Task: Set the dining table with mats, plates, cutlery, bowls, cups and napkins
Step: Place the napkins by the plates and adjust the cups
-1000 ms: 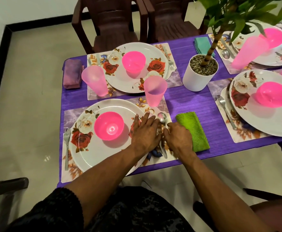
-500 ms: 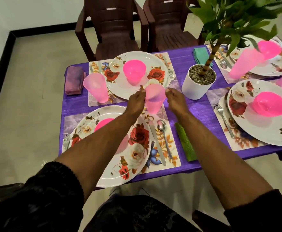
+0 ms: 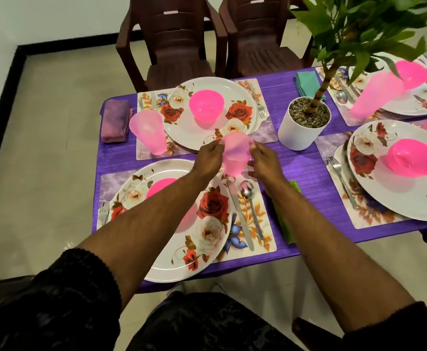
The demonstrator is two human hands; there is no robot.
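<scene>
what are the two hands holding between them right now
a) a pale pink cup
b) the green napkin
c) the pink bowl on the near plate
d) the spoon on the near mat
a: the left hand and the right hand grip the pale pink cup from either side, above the top of the near mat, while the spoon lies untouched.

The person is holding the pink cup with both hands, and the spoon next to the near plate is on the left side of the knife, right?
Almost. Both the left hand and the right hand do hold the pink cup, but the spoon lies to the right of the knife, not the left. The head view shows them side by side on the mat beside the near plate.
</scene>
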